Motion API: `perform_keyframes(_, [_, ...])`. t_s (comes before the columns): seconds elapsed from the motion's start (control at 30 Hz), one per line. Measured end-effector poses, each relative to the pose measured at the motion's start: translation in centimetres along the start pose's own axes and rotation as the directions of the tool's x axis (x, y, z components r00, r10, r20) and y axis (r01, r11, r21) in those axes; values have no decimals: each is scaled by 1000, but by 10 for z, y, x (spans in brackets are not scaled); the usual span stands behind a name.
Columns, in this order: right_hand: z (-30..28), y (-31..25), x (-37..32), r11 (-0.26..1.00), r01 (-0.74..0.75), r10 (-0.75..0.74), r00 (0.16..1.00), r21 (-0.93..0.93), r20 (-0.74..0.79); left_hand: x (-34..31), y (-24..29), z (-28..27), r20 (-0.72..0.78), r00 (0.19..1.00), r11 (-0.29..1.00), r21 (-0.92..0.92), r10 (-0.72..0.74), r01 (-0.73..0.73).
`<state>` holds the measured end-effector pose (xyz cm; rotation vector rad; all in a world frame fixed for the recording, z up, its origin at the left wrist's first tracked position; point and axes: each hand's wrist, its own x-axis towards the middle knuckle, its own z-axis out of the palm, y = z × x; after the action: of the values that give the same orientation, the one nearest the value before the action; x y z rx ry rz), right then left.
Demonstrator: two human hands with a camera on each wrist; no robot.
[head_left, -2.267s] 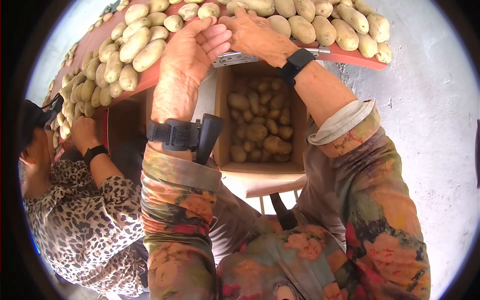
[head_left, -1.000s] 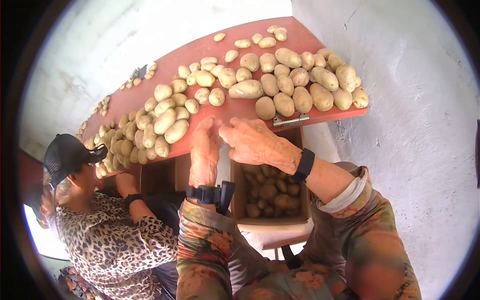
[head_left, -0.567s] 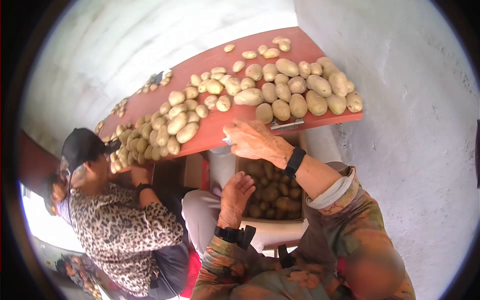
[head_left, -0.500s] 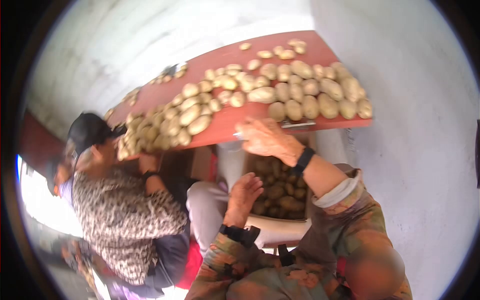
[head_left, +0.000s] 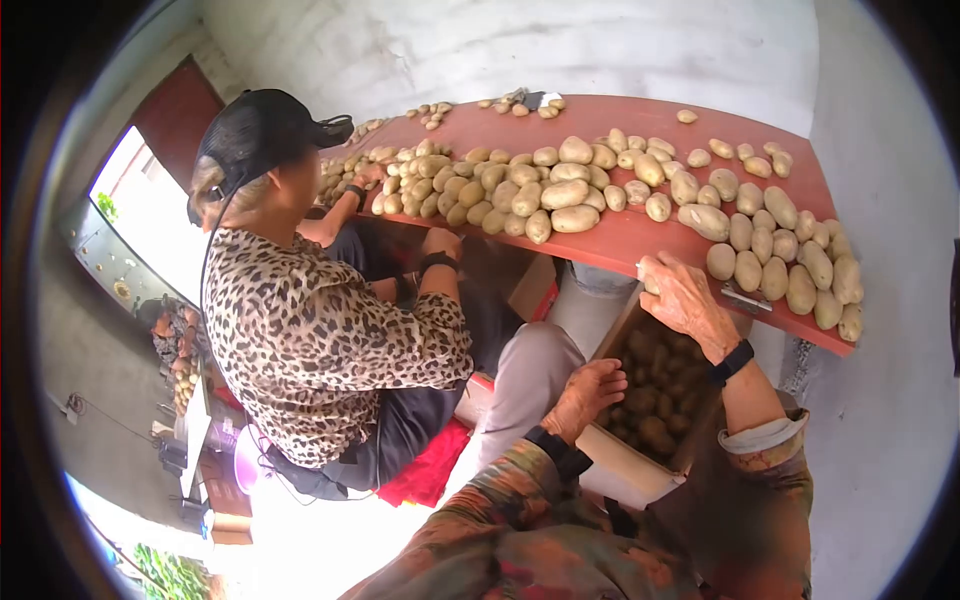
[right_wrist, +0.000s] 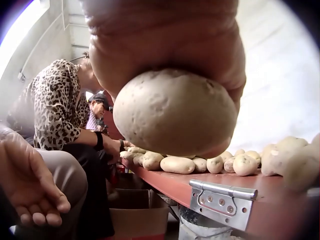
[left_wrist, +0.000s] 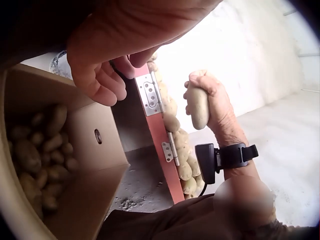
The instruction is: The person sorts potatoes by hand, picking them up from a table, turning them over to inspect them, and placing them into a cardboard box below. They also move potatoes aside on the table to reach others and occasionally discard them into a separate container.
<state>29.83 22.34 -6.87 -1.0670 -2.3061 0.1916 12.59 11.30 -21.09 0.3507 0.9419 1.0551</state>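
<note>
My right hand grips a potato over the front edge of the red table; its fingers wrap round the potato's far side, as the left wrist view also shows. From above, the back of the hand hides most of that potato. Lower down, my left hand holds nothing, palm turned up and fingers loosely bent. It is beside the cardboard box, which has many potatoes in it. A row of potatoes lies on the table close to the right hand.
Metal hinges sit at the table's front edge. Beside me on the left sits a person in a leopard-print shirt, with hands at a heap of potatoes. A bucket stands under the table; a wall is at the right.
The head view has swung left, showing more of the neighbour and room. My left hand has come away from the right hand and down beside the box; the right stays near the table edge.
</note>
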Motion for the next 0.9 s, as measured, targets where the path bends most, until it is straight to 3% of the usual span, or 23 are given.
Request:
perform_keyframes(0.33, [-1,-12,0,1000,8,-8,995,-7,97,19,-14,1,-186,982,996,68,-36,50])
perform_keyframes(0.53, [-17,-15,-9,1000,9,-8,993,-8,117,12,-19,18,-70,997,994,103,-27,35])
perform_keyframes(0.9, [-33,-17,-19,998,28,-34,993,49,114,25,-33,43,-63,993,978,176,-103,112])
